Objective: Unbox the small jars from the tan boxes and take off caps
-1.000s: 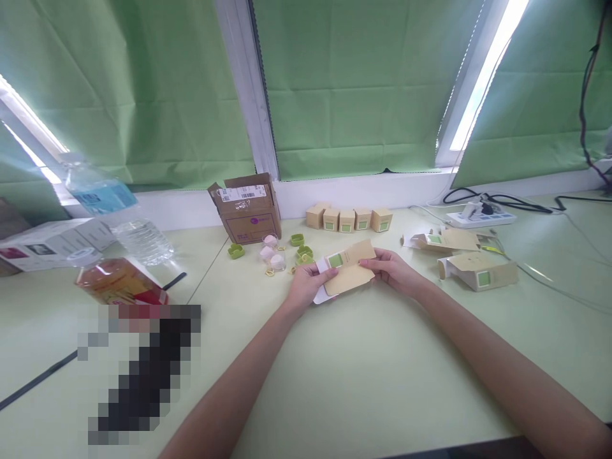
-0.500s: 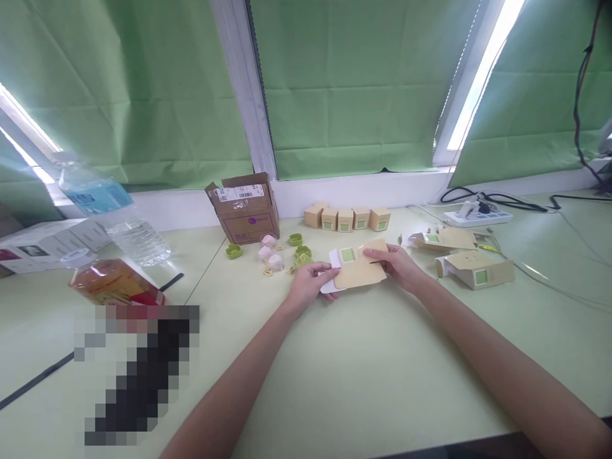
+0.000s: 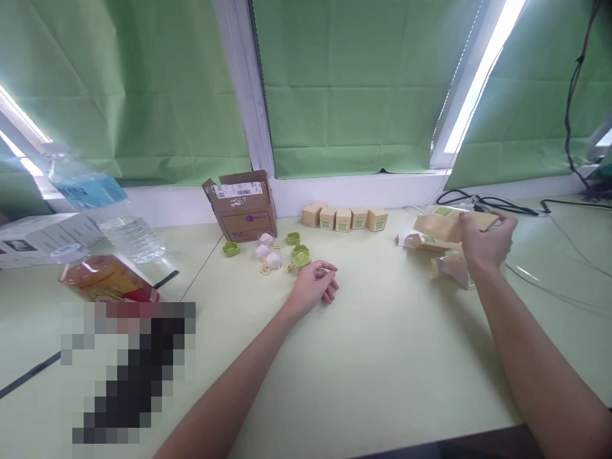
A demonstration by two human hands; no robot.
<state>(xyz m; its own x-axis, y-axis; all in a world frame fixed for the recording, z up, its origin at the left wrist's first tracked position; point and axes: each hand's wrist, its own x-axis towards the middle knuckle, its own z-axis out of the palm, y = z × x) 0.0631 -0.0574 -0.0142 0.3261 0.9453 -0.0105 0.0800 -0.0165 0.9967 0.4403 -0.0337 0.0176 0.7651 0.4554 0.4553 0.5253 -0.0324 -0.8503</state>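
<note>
Green blinds (image 3: pixel 344 95) are hanging across the windows behind a pale table (image 3: pixel 373 363). The right hand (image 3: pixel 488 242), at the right, is gripping a flat tan carton (image 3: pixel 440 224) with a green panel, thumb above and fingers wrapping its right end. The carton is extending leftward over two opened cartons (image 3: pixel 456 271) lying on the table; it is probably clear of them, though blur and overlap are making contact hard to judge. The left hand (image 3: pixel 314 285) is released, its fingers loosely curling near the middle of the table, just beside a cluster of green pieces (image 3: pixel 301 257), pink pieces (image 3: pixel 273 260) and small yellow pieces (image 3: pixel 264 271). Behind, five small tan boxes (image 3: pixel 343 220) are standing in a row near the wall. A brown cardboard box (image 3: pixel 246 220) is standing open to their left. A water bottle (image 3: pixel 131 236) and an amber drink bottle (image 3: pixel 109 280) are occupying the far left; black cables (image 3: pixel 509 205) are running along the back right.
</note>
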